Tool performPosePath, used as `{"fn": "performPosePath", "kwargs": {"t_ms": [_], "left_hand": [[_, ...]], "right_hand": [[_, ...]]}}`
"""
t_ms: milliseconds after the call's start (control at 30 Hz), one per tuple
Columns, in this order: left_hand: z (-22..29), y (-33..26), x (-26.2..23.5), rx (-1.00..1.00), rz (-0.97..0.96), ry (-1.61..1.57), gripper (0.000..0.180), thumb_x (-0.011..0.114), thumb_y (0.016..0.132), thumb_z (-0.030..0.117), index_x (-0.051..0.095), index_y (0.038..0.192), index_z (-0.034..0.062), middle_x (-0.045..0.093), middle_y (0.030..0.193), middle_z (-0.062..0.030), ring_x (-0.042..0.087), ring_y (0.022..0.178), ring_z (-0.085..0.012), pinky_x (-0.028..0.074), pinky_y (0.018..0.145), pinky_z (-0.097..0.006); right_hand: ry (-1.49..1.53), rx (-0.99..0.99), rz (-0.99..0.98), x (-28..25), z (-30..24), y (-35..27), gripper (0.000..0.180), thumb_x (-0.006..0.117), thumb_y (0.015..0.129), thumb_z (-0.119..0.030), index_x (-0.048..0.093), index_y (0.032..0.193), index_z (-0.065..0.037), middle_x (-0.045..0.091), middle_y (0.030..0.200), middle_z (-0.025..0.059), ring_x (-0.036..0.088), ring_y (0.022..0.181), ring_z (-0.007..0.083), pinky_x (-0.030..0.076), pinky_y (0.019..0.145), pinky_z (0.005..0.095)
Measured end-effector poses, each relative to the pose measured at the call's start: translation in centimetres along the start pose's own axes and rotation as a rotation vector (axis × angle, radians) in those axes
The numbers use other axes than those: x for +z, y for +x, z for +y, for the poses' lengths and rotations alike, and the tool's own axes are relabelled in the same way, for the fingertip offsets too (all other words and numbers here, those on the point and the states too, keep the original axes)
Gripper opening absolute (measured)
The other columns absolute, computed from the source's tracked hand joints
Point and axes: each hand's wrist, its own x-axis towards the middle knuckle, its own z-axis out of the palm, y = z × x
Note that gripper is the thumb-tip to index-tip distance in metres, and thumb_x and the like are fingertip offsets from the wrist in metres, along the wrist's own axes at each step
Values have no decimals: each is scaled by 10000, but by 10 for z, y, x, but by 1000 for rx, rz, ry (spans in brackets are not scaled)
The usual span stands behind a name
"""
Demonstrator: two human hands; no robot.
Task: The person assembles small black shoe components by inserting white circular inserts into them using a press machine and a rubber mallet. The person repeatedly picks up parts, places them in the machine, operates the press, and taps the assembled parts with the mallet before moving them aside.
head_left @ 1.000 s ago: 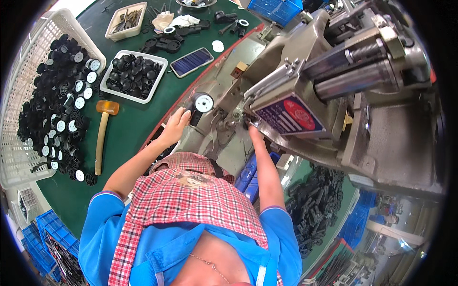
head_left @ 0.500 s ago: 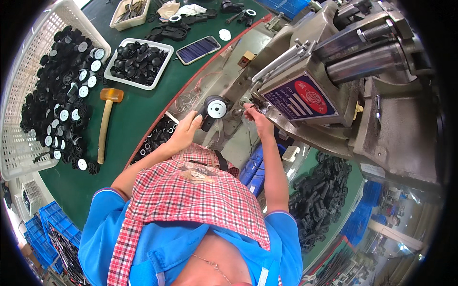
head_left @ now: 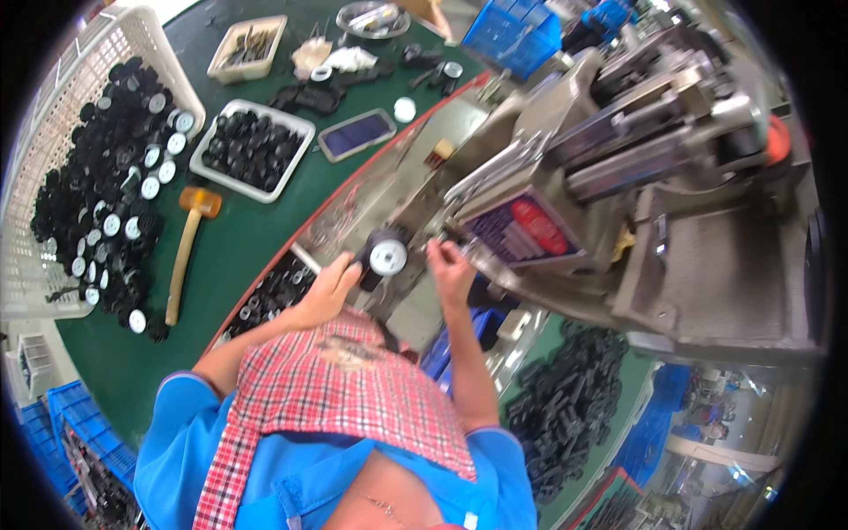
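My left hand [head_left: 333, 284] grips a round black part with a white face [head_left: 385, 258], holding it up in front of the grey machine [head_left: 618, 185]. My right hand [head_left: 449, 265] is just right of that part, fingers pinched together near the machine's front below its red and blue plate [head_left: 521, 231]; whether it holds anything small cannot be made out. A checked red cloth and blue shirt fill the lower middle of the view.
On the green table [head_left: 238, 247] lie a wooden mallet [head_left: 185, 247], a white tray of black parts [head_left: 252, 148], a phone [head_left: 358, 134] and a big white basket of black parts [head_left: 97, 168]. A pile of black parts [head_left: 565, 406] sits at lower right.
The view has shifted, so the table and machine sit lower and further right in the picture. My left hand has lifted the round part up beside my right hand at the machine's front.
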Motion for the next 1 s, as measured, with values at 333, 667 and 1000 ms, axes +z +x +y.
{"fn": "performPosePath", "kwargs": {"t_ms": [333,667,1000], "left_hand": [[11,0,7,73,-30,40,266,463,1018,223,488,1141,-11,615,831,-209,637,784,-345,476,700,-413],[48,-8,-76,52,-442,696,353,620,883,203,492,1133,-10,625,930,-215,614,894,-406,480,757,-474],[73,-27,-82,-147,-516,456,395,598,917,228,477,1225,13,623,995,-222,613,944,-385,484,813,-437]], "right_hand": [[576,265,-453,-8,-45,-44,400,775,821,-191,629,1146,-9,704,954,104,681,842,195,536,762,332],[89,-273,-633,-3,-124,-46,519,722,751,-156,455,1171,-8,602,963,242,604,903,451,498,747,460],[158,-303,-780,12,-130,-36,370,664,761,-68,510,1095,-29,620,784,209,638,795,407,494,675,466]]}}
